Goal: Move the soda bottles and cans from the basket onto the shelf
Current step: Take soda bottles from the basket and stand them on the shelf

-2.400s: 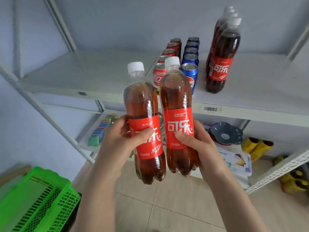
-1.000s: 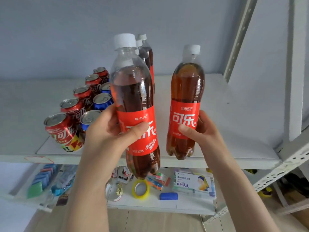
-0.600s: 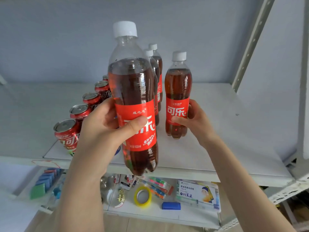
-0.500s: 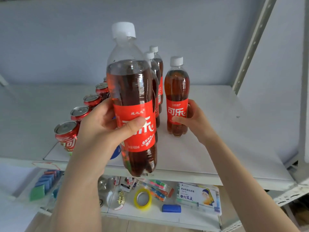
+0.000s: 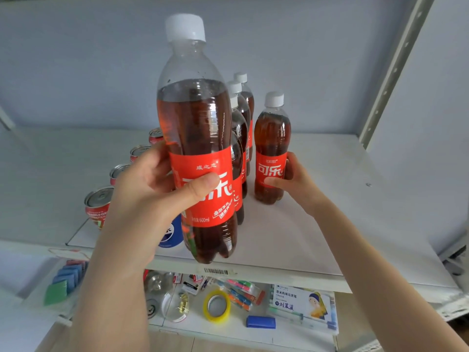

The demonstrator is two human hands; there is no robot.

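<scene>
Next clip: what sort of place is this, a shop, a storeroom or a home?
Probably a small shop, or a mock-up of one: a white metal shelf with a barcode tag on its front edge, bottles and cans lined up in rows, and stationery such as tape on the level below.

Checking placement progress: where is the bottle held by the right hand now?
Head view, right of centre: the bottle stands upright on the white shelf, just right of the row of bottles, with the right hand gripping its red label.
</scene>
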